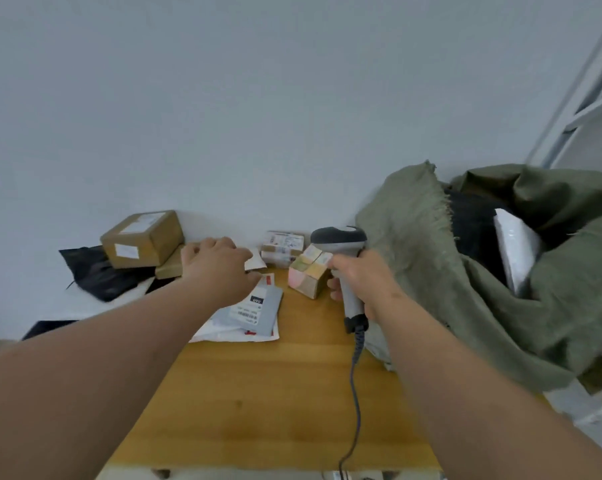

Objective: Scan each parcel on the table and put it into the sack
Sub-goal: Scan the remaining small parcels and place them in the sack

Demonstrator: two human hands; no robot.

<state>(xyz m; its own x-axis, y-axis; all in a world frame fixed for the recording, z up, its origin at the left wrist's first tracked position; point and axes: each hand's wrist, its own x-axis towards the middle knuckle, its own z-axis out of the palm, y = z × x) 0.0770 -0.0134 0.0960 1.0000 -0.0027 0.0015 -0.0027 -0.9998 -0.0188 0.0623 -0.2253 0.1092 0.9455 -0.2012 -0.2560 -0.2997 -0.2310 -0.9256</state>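
My right hand (358,282) grips the handle of a grey barcode scanner (339,239), its head pointing left over a small taped box (308,275). My left hand (219,268) reaches over the flat grey mailer (254,308) with relaxed, slightly curled fingers and holds nothing; its fingertips are hidden from view. A brown carton (141,239) stands at the far left on a black bag (95,271). Another small labelled box (282,247) sits against the wall. The green sack (465,271) gapes open at the right, with a white parcel (516,247) inside it.
The wooden table (258,393) runs toward me. The scanner's coiled cable (355,393) trails down across it to the front edge. A white mailer (237,336) lies under the grey one. A grey wall stands close behind everything.
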